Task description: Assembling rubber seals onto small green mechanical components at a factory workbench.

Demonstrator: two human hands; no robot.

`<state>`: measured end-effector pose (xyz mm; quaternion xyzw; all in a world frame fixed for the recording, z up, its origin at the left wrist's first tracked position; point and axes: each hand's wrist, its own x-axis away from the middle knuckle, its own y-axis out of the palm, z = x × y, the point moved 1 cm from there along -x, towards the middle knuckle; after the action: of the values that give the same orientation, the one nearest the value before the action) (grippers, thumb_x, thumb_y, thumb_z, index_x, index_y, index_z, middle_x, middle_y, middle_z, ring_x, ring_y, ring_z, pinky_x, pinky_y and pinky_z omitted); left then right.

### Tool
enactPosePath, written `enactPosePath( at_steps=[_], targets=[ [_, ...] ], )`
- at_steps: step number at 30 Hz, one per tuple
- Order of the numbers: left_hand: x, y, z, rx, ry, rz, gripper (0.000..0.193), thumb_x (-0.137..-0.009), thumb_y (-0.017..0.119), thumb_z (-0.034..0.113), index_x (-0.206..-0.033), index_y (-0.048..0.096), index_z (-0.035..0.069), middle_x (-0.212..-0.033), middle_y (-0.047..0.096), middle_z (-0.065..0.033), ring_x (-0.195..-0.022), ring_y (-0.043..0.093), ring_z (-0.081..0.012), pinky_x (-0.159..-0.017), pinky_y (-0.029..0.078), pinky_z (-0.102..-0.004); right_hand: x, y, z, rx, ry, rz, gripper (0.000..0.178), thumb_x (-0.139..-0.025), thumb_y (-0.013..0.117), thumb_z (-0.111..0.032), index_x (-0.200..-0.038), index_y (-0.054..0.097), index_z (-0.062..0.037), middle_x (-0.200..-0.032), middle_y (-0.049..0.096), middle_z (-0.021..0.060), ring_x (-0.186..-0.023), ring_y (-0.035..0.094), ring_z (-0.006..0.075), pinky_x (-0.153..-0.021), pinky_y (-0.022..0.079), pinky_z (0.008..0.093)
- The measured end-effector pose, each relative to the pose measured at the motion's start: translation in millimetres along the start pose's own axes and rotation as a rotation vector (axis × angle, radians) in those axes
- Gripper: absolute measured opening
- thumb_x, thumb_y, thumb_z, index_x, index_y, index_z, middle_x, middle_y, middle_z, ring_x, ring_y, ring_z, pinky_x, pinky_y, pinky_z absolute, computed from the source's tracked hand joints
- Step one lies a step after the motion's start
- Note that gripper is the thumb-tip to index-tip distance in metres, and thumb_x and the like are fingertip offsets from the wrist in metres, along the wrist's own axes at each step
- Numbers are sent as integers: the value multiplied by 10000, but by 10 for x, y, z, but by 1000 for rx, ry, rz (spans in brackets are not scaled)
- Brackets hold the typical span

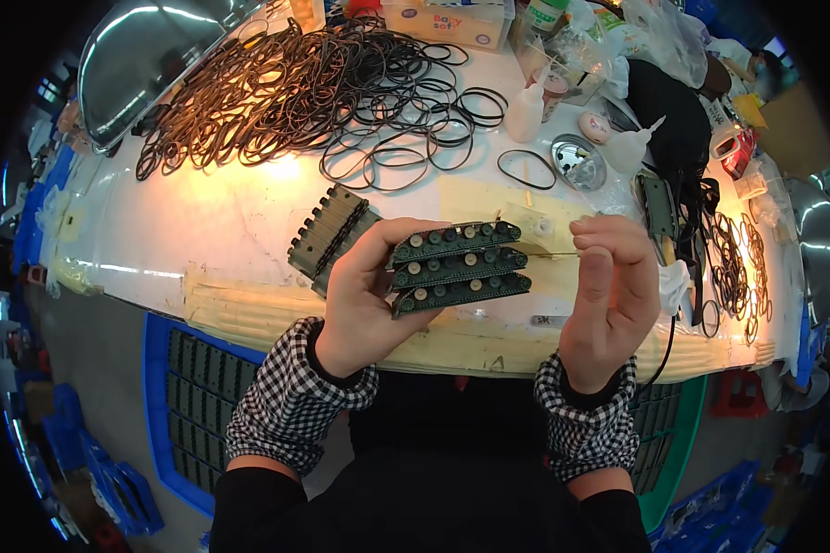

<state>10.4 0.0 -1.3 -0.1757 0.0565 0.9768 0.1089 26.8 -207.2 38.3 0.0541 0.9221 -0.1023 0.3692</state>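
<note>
My left hand (364, 295) is closed around a stack of three dark green toy tank track pieces (461, 263), their rows of small round wheels turned to the right. Some of the wheels look pale, others dark. My right hand (613, 300) pinches a thin needle-like rod (561, 253), which points left at the stack; its tip lies close to the upper pieces, but I cannot tell whether it touches. Behind my left hand, more dark green track pieces (327, 235) lie together on the table.
A large heap of black rubber loops (295, 92) covers the back left of the table (221, 212). A round metal dish (578, 163) and white squeeze bottles (525, 112) stand back right. Below the table edge are a blue crate (157, 405) and a green crate (687, 442) with dark green parts.
</note>
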Motion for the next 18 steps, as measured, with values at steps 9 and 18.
enactPosePath(
  at_steps=[9,18],
  targets=[
    [7,13,29,-3,-8,-5,544,-756,715,-109,-1246,496,-16,-1153,595,-85,-1062,613,-134,-910,532,-280,42,322,6,-238,168,-135,70,-927,612,-58,-926,595,10,-974,631,118,-885,595,183,-812,459,283],
    [7,15,24,-25,-7,1,535,-756,729,-85,-1236,504,-15,-1147,601,-92,-1060,616,-143,-902,531,-281,45,360,-20,-181,171,-121,78,-902,644,-63,-888,612,6,-913,640,107,-843,591,198,-770,462,287]
  ],
)
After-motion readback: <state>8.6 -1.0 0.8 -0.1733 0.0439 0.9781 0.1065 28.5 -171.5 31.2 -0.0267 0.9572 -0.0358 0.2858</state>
